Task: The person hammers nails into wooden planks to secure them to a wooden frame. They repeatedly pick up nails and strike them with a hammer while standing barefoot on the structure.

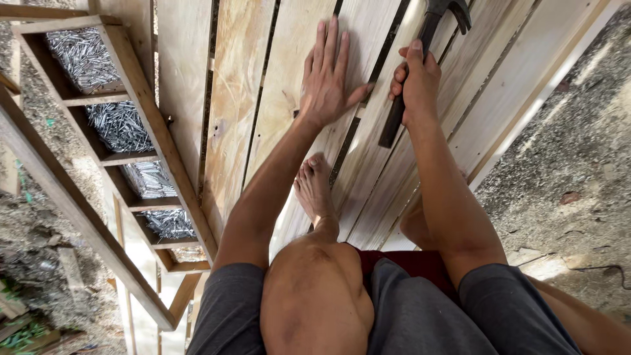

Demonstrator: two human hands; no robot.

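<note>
Pressing left hand (pixel 327 73) flat, fingers spread, on the planks (pixel 282 85); right hand (pixel 413 82) is gripping the hammer (pixel 420 59) shaft, head raised just beside it. Risk: a stray swing is hitting left fingers or the bare foot (pixel 314 187) below.

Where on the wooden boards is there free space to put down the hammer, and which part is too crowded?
Bare boards lie between the left hand and the nail tray. More bare wood runs from the right hand, which grips the hammer, to the concrete. Crowded: the middle, with both hands and the foot; the tray compartments are full of nails.
</note>
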